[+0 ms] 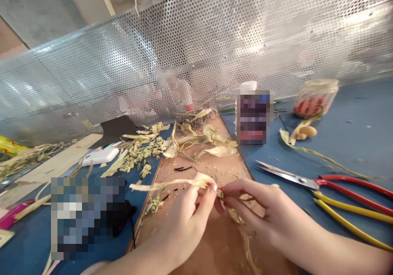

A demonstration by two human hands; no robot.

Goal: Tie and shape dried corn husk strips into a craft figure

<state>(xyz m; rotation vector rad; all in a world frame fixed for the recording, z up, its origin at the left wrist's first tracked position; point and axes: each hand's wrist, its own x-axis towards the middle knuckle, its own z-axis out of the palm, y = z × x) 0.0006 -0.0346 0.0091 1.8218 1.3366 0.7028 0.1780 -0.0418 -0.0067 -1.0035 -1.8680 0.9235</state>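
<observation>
Over the wooden board (221, 242), my left hand (196, 205) pinches a pale dried leaf strip (172, 183), whose free end points left. My right hand (260, 205) meets it fingertip to fingertip, closed on the small knotted part of the same strip. Another length of dried strip hangs down below my right hand. The exact knot between the fingertips is partly hidden. Beyond my hands, loose dried leaves (211, 139) lie across the far part of the board.
Red-handled scissors (302, 180) and yellow-handled pliers (346, 211) lie at right. A blurred-label bottle (253, 119) and a glass jar (316, 98) stand behind. Plant scraps (144, 150), a white device (100, 156) and a pixelated object (86, 217) are at left. Perforated metal (196, 33) closes the back.
</observation>
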